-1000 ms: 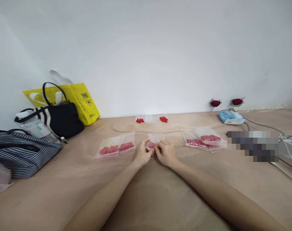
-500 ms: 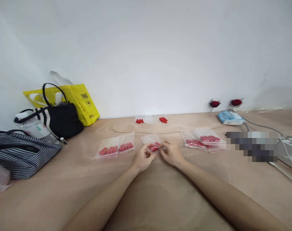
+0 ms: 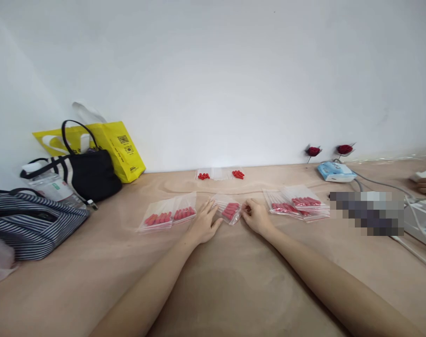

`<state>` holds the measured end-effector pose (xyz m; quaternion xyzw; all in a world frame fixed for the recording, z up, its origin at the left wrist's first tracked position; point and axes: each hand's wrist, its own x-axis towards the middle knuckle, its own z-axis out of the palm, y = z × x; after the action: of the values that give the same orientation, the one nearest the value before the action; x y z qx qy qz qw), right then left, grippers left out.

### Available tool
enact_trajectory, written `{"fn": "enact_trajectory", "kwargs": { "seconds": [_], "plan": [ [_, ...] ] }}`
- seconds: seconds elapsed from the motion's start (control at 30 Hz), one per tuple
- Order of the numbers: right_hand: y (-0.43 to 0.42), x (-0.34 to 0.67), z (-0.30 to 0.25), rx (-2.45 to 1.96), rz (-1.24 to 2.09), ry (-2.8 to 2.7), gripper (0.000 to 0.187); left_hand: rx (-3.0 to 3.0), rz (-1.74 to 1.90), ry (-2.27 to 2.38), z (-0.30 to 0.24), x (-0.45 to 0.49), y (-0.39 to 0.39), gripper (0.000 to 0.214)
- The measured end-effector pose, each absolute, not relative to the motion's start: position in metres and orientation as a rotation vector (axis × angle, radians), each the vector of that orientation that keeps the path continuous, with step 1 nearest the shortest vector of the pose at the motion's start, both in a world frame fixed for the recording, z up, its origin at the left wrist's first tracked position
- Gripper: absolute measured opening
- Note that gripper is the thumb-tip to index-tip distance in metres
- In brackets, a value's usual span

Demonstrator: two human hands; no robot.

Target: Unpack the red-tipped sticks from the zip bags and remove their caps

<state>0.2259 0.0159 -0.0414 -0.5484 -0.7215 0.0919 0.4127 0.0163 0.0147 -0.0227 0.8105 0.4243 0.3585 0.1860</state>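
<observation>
A small clear plastic bag with several red pieces (image 3: pixel 229 209) lies on the tan table (image 3: pixel 234 281) between my hands. My left hand (image 3: pixel 204 223) rests flat beside its left edge, fingers stretched out and touching the bag. My right hand (image 3: pixel 255 216) sits at the bag's right edge with fingers curled, pinching its corner. Two filled bags (image 3: pixel 169 214) lie to the left of my left hand. A pile of filled bags (image 3: pixel 297 203) lies to the right of my right hand.
Loose red pieces and empty bags (image 3: pixel 220 174) sit near the wall. A black handbag (image 3: pixel 90 173), a yellow bag (image 3: pixel 120 147) and a striped bag (image 3: pixel 30 220) stand at left. A blue-white device (image 3: pixel 335 171), cables and another person's hand (image 3: pixel 425 185) are at right.
Both hands pinched the bag a second ago; it has turned and now lies flat, my left hand has opened beside it and my right hand has shifted right.
</observation>
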Motion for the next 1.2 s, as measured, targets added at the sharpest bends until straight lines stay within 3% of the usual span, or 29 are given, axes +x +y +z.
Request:
{"fn": "enact_trajectory", "kwargs": {
  "seconds": [0.1,0.47,0.67,1.03,1.2],
  "plan": [
    [0.013,0.223,-0.04,-1.471,0.188,-1.763,0.004,2.275,0.98,1.188,-0.025,0.017,0.017,0.038],
    [0.006,0.23,-0.035,-1.439,0.373,-1.896,0.019,2.629,0.774,1.19,-0.015,0.017,-0.006,0.028],
    [0.01,0.232,-0.034,-1.259,0.635,-2.048,0.027,2.61,0.752,1.292,-0.019,0.016,-0.002,0.04],
    [0.002,0.229,-0.024,-1.115,0.569,-2.077,0.018,2.553,0.723,1.344,-0.02,0.018,-0.004,0.039],
    [0.001,0.224,-0.027,-1.099,0.727,-2.06,0.02,2.574,0.741,1.317,-0.02,0.019,-0.003,0.038]
  ]
}}
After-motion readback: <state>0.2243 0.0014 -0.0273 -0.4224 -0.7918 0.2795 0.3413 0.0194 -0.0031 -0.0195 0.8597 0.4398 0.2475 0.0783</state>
